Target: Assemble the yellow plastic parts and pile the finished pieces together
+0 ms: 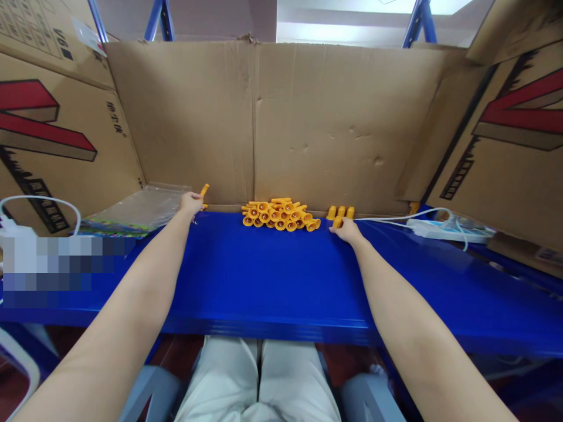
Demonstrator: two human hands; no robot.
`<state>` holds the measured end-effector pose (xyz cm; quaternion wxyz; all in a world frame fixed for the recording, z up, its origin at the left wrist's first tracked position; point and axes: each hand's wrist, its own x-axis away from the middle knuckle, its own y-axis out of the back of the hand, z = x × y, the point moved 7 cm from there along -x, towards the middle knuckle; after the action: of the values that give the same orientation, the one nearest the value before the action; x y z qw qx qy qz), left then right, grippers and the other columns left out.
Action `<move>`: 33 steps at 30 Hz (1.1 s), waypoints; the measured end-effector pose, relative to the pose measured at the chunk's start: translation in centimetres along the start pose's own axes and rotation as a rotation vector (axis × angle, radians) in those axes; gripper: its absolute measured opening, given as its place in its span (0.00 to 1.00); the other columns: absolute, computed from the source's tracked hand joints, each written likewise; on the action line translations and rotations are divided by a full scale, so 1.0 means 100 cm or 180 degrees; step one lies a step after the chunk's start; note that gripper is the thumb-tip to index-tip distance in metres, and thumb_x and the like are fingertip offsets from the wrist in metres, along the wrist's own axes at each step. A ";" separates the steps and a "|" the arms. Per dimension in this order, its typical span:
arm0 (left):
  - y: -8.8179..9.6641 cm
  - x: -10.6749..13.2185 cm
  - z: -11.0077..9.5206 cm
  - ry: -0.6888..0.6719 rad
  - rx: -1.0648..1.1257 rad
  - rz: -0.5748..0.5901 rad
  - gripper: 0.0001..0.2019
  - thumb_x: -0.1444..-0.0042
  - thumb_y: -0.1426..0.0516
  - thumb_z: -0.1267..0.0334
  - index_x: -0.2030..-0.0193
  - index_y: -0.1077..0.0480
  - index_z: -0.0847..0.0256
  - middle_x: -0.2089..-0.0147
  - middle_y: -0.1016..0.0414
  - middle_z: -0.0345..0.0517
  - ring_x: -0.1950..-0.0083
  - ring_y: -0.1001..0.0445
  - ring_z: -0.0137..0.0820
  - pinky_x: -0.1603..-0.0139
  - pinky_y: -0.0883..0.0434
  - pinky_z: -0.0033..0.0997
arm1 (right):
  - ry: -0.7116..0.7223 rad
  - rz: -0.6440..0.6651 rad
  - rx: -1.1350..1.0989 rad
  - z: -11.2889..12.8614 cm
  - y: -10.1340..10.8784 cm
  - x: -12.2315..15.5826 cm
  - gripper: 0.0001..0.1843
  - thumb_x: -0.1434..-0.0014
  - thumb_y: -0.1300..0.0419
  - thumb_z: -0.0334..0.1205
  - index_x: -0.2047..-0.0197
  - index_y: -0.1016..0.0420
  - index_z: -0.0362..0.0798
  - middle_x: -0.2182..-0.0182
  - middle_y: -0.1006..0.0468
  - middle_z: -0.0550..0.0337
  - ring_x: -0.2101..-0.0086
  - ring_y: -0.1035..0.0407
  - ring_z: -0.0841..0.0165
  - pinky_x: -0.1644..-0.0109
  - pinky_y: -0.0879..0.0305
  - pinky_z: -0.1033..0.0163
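Observation:
My left hand [190,204] is at the back left of the blue table, its fingers closed on a small orange flared piece [204,189] that points up and to the right. Just under those fingers, another bit of orange shows, mostly hidden. A stacked pile of orange flared pieces [281,215] lies at the back middle, wide round mouths facing me. To the right of it, three similar upright pieces [342,211] stand in a row, wide ends down. In front of that row my right hand [350,231] grips one more orange flared piece [337,223], held upright at the table surface.
A cardboard wall [308,117] rises behind the blue table [264,275], with printed boxes at both sides. Clear plastic bags [141,206] lie at left. On the right are a white power strip [448,230] and cables. The table's front edge runs above my lap.

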<state>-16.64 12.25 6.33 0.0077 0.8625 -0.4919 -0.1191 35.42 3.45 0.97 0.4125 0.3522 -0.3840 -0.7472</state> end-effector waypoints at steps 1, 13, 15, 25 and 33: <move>0.000 0.002 -0.002 0.0086 0.0140 -0.0067 0.09 0.52 0.40 0.74 0.69 0.37 0.60 0.69 0.29 0.45 0.72 0.27 0.28 0.72 0.31 0.26 | 0.0002 0.0012 0.0006 0.000 0.000 0.000 0.22 0.44 0.37 0.42 0.47 0.29 0.41 0.50 0.25 0.43 0.49 0.30 0.54 0.51 0.34 0.57; -0.027 0.045 -0.046 0.0312 0.1900 0.0151 0.20 0.53 0.44 0.83 0.58 0.36 0.56 0.73 0.31 0.35 0.75 0.31 0.20 0.69 0.31 0.20 | -0.0197 0.0027 0.0384 0.003 0.004 0.010 0.23 0.41 0.41 0.51 0.46 0.29 0.48 0.45 0.28 0.45 0.41 0.38 0.53 0.42 0.41 0.45; -0.033 0.057 -0.054 0.0289 0.1862 0.0241 0.20 0.54 0.44 0.83 0.59 0.35 0.56 0.72 0.30 0.35 0.74 0.30 0.21 0.65 0.30 0.22 | -0.0171 0.0009 0.0404 0.004 0.004 0.011 0.23 0.41 0.42 0.51 0.46 0.29 0.49 0.45 0.28 0.45 0.42 0.38 0.53 0.42 0.41 0.45; -0.058 0.112 -0.042 0.0186 0.1247 0.0844 0.03 0.43 0.45 0.66 0.65 0.30 0.60 0.58 0.24 0.48 0.56 0.25 0.30 0.57 0.31 0.28 | -0.0048 0.0067 0.0390 0.010 0.003 0.015 0.22 0.39 0.43 0.49 0.47 0.31 0.45 0.48 0.29 0.39 0.42 0.38 0.53 0.44 0.41 0.48; -0.063 0.125 -0.031 0.0100 0.1203 0.1100 0.26 0.40 0.53 0.39 0.56 0.28 0.59 0.54 0.23 0.54 0.49 0.27 0.38 0.56 0.31 0.33 | 0.0095 -0.0364 0.0549 0.033 0.024 0.023 0.17 0.39 0.45 0.40 0.48 0.30 0.42 0.50 0.27 0.40 0.46 0.33 0.52 0.45 0.39 0.48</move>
<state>-4.54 4.60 6.02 -0.1257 0.7535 -0.6453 -0.0086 32.51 1.45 4.06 0.3431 0.4189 -0.4200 -0.7283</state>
